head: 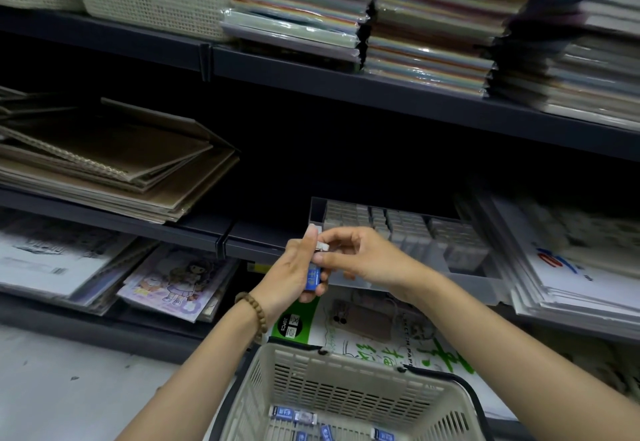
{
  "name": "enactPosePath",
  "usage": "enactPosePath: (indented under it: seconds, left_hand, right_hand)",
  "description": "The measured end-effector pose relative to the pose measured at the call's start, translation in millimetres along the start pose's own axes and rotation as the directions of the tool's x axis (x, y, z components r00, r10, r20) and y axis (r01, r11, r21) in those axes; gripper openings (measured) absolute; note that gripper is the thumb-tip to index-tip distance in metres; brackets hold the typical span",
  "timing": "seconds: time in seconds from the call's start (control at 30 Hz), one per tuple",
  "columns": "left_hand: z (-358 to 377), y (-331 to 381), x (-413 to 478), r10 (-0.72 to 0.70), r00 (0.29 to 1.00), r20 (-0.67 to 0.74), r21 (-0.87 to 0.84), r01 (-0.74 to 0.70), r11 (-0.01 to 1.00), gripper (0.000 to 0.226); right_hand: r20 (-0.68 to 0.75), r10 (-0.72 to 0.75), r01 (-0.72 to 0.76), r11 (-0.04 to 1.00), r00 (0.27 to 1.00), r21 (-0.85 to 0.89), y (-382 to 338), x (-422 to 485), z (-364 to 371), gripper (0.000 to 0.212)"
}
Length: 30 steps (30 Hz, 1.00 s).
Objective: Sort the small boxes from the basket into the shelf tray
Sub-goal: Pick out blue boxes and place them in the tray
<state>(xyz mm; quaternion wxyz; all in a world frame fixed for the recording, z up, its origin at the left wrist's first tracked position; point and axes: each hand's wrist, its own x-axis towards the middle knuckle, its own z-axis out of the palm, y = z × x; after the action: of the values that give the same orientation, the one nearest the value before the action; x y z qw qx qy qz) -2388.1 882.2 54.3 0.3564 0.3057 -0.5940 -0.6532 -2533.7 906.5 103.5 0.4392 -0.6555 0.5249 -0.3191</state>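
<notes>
- A small blue box [313,276] was gripped by the left hand [291,267] and pinched by the right hand [363,257].
- Loosened early, it could be dropped short of the shelf tray [481,286].

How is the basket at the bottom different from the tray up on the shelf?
The basket is beige with slotted walls and a dark handle. The tray has plain, clear-looking walls and no handle that shows. The basket holds only a few small boxes lying loose on its floor, while the tray is packed with tidy rows. Both hold small boxes.
</notes>
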Motion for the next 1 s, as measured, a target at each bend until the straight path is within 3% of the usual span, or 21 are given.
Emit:
enactPosePath:
  seconds: [0.07, 0.13, 0.2, 0.27, 0.43, 0.53, 0.7, 0.8, 0.87, 1.0]
  left_hand:
    - [-4.3, -1.2, 2.3, 0.038, 0.998, -0.041, 0.049, -0.036, 0.998, 0.070]
    - [-17.0, -5.7, 0.7, 0.166, 0.980, -0.109, 0.253, -0.135, 0.958, 0.053]
    - [-35.6, -14.7, -3.3, 0.287, 0.952, -0.105, 0.581, -0.176, 0.795, 0.047]
    - [-45.4, -22.1, -6.2, 0.293, 0.956, -0.029, 0.796, -0.156, 0.585, 0.054]
    - [-41.4, -22.3, 7.5, 0.223, 0.972, 0.073, 0.943, -0.140, 0.302, 0.068]
    - [-44.9, -20.1, 17.3, 0.236, 0.971, 0.048, 0.971, -0.101, 0.219, 0.073]
    - [-45.2, -28.5, 19.8, 0.235, 0.971, 0.046, 0.961, -0.107, 0.254, 0.077]
    - [-45.4, -31.3, 18.0, 0.226, 0.974, 0.030, 0.936, -0.107, 0.334, 0.079]
    - [-43.4, -33.8, 18.4, 0.220, 0.975, 0.015, 0.887, -0.115, 0.447, 0.079]
    - [-34.2, -44.2, 18.0, 0.168, 0.982, -0.090, 0.600, -0.081, 0.796, 0.084]
  right_hand:
    - [-0.044, 0.006, -0.004, 0.999, 0.999, 0.038, 5.8, -0.6, -4.9, 0.016]
    - [-0.136, 0.044, -0.030, 0.994, 0.990, 0.103, 13.6, -0.8, -16.2, 0.028]
    - [-0.222, 0.082, -0.047, 0.986, 0.972, 0.158, 21.9, -1.7, -29.7, 0.026]
    - [-0.268, 0.096, -0.045, 0.981, 0.959, 0.190, 29.2, -1.2, -39.7, 0.018]
    - [-0.276, 0.130, -0.054, 0.962, 0.952, 0.268, 39.1, 9.8, -46.2, 0.021]
    - [-0.254, 0.122, -0.062, 0.971, 0.960, 0.232, 39.9, 16.3, -43.1, 0.029]
    - [-0.201, 0.109, -0.077, 0.984, 0.973, 0.160, 39.8, 31.7, -32.2, 0.037]
    - [-0.160, 0.146, -0.125, 0.983, 0.976, 0.136, 35.9, 42.1, -30.0, 0.038]
    - [-0.157, 0.129, -0.114, 0.988, 0.979, 0.106, 33.6, 46.1, -28.7, 0.033]
    - [-0.222, 0.013, -0.023, 0.999, 0.975, -0.043, 35.3, 42.5, -22.3, 0.020]
